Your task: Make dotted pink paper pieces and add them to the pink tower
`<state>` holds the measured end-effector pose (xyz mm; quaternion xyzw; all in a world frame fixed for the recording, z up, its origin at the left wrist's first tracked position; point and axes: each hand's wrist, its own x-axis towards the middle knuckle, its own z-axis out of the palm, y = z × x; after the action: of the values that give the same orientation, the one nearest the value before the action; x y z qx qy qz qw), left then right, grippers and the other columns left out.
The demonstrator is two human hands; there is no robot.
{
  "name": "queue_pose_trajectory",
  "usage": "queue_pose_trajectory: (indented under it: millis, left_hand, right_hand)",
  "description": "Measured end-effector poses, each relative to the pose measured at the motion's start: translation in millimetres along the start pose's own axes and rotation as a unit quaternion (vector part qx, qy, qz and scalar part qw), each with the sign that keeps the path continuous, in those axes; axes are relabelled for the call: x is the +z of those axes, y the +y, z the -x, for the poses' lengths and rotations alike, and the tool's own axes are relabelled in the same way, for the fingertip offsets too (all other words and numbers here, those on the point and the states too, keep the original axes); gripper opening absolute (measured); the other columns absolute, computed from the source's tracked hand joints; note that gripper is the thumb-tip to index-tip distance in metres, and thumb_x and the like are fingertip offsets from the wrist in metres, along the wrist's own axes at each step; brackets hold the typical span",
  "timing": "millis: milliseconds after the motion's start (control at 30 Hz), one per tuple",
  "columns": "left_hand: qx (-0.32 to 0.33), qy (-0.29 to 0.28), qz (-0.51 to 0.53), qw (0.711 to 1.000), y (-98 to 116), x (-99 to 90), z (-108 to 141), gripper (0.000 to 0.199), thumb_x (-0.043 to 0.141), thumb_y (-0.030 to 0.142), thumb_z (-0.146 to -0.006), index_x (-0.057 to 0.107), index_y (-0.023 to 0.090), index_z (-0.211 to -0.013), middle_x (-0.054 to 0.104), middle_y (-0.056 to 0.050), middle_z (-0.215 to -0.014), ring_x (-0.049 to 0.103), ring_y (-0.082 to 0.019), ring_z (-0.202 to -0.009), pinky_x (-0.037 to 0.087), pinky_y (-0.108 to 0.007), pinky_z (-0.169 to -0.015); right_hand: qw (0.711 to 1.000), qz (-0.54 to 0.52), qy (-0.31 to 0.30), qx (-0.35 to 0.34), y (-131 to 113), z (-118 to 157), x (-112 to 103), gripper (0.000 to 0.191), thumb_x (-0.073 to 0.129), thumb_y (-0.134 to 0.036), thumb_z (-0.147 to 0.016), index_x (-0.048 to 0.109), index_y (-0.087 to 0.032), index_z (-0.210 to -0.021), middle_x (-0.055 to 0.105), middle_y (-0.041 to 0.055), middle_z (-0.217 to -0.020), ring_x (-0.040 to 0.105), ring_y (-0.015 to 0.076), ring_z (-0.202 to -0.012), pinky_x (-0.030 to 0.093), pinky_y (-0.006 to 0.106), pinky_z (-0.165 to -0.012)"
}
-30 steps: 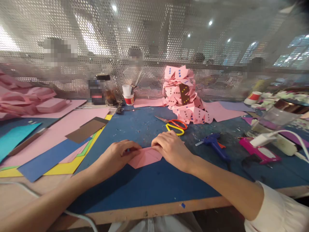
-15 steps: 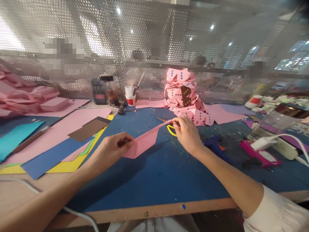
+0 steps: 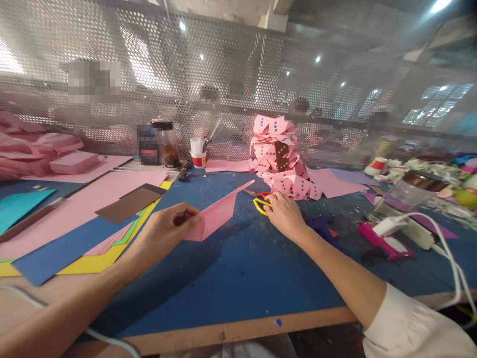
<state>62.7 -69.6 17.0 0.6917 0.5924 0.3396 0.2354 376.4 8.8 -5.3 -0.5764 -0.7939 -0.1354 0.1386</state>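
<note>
A folded pink paper piece [image 3: 218,217] is pinched at its lower left end by my left hand [image 3: 172,224], held above the blue table mat [image 3: 231,283]. Its pointed far end is free. My right hand [image 3: 283,213] is at the yellow-handled scissors [image 3: 261,206], with its fingers curled over the handles. The scissors lie on the mat, blades toward the upper left. Behind them rises a stack of folded pink paper pieces [image 3: 278,159] with blue and dark dots.
Coloured sheets, among them a blue strip [image 3: 74,248] and a brown one [image 3: 128,204], lie at left. A paper cup [image 3: 198,154] stands at the back. A blue glue gun [image 3: 326,229], magenta device [image 3: 385,241] and jar [image 3: 406,196] are at right.
My right hand has let go of the pink paper's far end and moved down onto the scissors. My left hand still holds the paper. The view has shifted slightly.
</note>
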Motion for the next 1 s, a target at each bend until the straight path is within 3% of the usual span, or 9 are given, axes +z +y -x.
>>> queue_pose_trajectory:
  millis: [167,567,767,1000]
  left_hand:
    - [-0.003,0.003,0.016,1.0,-2.6,-2.4,-2.2,0.025,0.058,0.047,-0.086,0.067,0.026,-0.095,0.073,0.001,-0.083,0.064,-0.022,-0.077,0.044,-0.026,-0.065]
    - [-0.003,0.011,0.036,0.999,4.5,-0.7,0.3,0.021,0.058,0.044,-0.086,0.068,0.027,-0.092,0.073,0.003,-0.081,0.065,-0.021,-0.077,0.043,-0.025,-0.064]
    - [-0.017,0.021,0.052,0.998,8.8,0.6,0.3,0.018,0.058,0.039,-0.084,0.069,0.026,-0.088,0.074,0.0,-0.08,0.065,-0.022,-0.075,0.044,-0.027,-0.063]
    - [-0.027,0.014,0.076,0.997,0.7,1.2,-4.3,0.024,0.061,0.046,-0.08,0.071,0.025,-0.087,0.074,0.0,-0.08,0.065,-0.022,-0.072,0.044,-0.027,-0.06]
  right_hand:
    - [1.0,0.02,-0.017,0.014,4.3,-1.7,0.7,0.027,0.056,-0.026,-0.095,0.06,-0.017,-0.121,0.066,0.0124,-0.116,0.061,0.0275,-0.104,0.042,0.036,-0.089]
    - [0.998,0.041,-0.041,0.034,7.7,-7.0,-4.4,0.026,0.056,-0.017,-0.09,0.059,-0.016,-0.116,0.071,0.0116,-0.104,0.066,0.0262,-0.1,0.043,0.033,-0.083]
    - [0.997,0.017,-0.058,0.056,8.3,-7.9,-11.3,0.028,0.058,-0.021,-0.086,0.058,-0.016,-0.113,0.073,0.0111,-0.099,0.069,0.025,-0.091,0.043,0.031,-0.075]
    - [0.992,-0.059,-0.068,0.083,6.4,-3.5,-17.5,0.036,0.062,-0.024,-0.08,0.058,-0.017,-0.116,0.074,0.01,-0.096,0.07,0.026,-0.083,0.043,0.031,-0.068]
